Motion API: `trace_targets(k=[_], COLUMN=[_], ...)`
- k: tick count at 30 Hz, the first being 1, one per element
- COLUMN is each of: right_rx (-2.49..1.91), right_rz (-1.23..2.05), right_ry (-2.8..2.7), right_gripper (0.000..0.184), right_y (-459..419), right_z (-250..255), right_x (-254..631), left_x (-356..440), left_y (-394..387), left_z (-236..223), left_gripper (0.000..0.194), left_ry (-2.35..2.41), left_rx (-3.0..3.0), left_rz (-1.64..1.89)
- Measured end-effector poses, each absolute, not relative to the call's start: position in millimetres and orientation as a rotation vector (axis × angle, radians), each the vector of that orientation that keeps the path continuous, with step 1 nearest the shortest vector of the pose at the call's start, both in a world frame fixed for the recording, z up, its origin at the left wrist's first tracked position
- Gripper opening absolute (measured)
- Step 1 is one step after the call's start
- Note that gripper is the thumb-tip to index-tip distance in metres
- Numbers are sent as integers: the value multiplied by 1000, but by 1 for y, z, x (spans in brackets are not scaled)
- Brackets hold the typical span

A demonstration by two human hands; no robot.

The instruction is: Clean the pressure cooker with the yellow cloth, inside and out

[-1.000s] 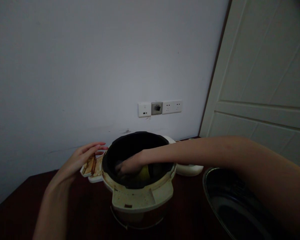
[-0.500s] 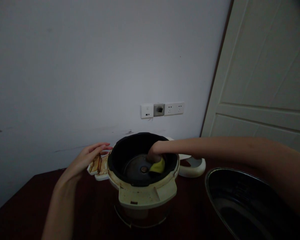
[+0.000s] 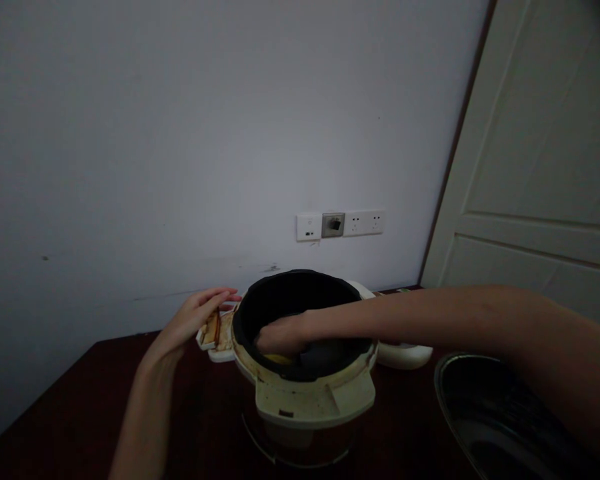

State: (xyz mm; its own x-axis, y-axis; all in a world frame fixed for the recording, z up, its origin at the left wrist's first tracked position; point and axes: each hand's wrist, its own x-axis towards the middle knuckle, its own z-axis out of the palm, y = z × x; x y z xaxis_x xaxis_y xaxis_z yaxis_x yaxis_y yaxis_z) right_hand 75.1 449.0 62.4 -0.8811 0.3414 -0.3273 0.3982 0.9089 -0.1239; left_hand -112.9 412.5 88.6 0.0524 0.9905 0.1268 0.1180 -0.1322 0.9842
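Note:
An electric cooker body (image 3: 313,407) with a stained cream rim and a dark inside stands before me, its top uncovered. My right hand (image 3: 283,335) reaches down inside it from the right, its fingers closed on a yellow cloth (image 3: 279,359) against the inner left side. Only a sliver of the cloth shows; the fingertips are partly hidden. On the cooker's left, my left hand (image 3: 203,313) lies with stretched fingers over the brown-stained hinge part (image 3: 223,331), fingertips by the rim. Its thumb is out of sight.
A dark inner pot (image 3: 495,413) with a shiny rim sits at the lower right, partly under my right arm. A white looped part (image 3: 405,355) lies right of the cooker on the dark red table (image 3: 195,413). Behind are a wall with sockets (image 3: 363,223) and a pale door (image 3: 545,167).
My right hand has moved left and nearer inside the cooker, taking the yellow cloth along. My left hand keeps its place on the hinge part. The view has shifted slightly.

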Motion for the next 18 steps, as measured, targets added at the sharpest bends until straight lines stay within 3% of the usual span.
trace_targets(k=[4,10,15,18], right_rx=[454,78,-1,111], right_rz=[38,-385,-281,-276], right_ry=[2809,2736,2632,2680], right_gripper=[29,41,22,23], right_y=[460,464,465,470], right_z=[74,66,59,58], right_x=[87,102,91,88], left_x=[-114,-113,-113,-112], left_y=[413,412,411,409], left_z=[88,88,88,89], left_gripper=[39,38,38,36], left_ry=[1198,1187,1197,1193], left_rx=[1434,1452,1452,1452], left_rz=[1202,1203,1194,1193])
